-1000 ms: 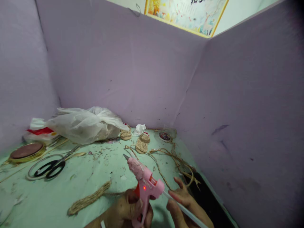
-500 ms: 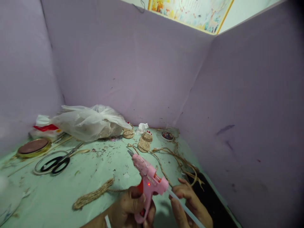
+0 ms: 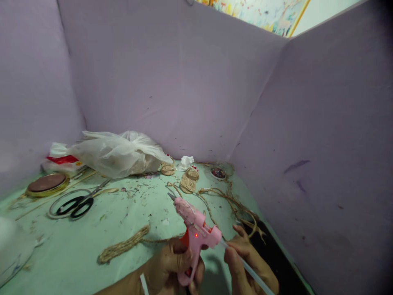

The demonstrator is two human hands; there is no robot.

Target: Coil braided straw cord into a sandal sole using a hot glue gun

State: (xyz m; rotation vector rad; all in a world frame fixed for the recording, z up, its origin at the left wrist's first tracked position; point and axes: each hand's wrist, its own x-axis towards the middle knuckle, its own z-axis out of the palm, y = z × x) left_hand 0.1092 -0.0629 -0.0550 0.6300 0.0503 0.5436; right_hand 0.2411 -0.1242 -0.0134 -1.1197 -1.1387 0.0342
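Observation:
My left hand (image 3: 172, 268) is wrapped round the grip of a pink hot glue gun (image 3: 194, 232), whose red light glows and whose nozzle points up and to the left. My right hand (image 3: 248, 266) pinches a clear glue stick (image 3: 251, 271) that runs into the back of the gun. A braided jute rope (image 3: 124, 247) lies on the green table just left of my left hand.
Black-handled scissors (image 3: 76, 203) lie at the left near a round brown lid (image 3: 46, 184). A white plastic bag (image 3: 118, 152) sits at the back. Small woven jute pieces (image 3: 188, 181) and loose twine (image 3: 230, 203) lie beyond the gun. Purple panels (image 3: 322, 135) wall in the table.
The view has shifted a little, so the gun and both hands sit slightly further right in the picture. My right hand has moved closer to the back of the gun along the glue stick.

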